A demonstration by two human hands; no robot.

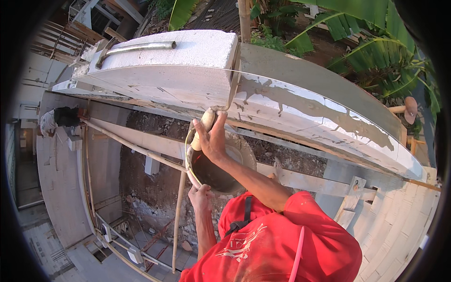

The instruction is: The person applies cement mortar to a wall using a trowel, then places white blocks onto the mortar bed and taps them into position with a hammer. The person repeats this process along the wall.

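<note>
My right hand (214, 142) is closed round the wooden handle of a trowel (233, 96), whose blade stands against the end face of a white lightweight block (188, 49). Below, my left hand (201, 196) grips the rim of a round bucket (244, 150), which holds wet grey mortar (211, 171). To the right of the block, grey mortar (286, 66) covers the wall's top and smears down its white side (300, 113). A thin string line runs along the wall's near edge.
A metal tool with a tubular handle (141, 48) lies on the block. A mallet (409, 110) rests at the far right. Bamboo poles (141, 145) and planks (324, 184) cross below over rubble. Another person (56, 120) is at far left. Banana leaves (371, 56) overhang the back right.
</note>
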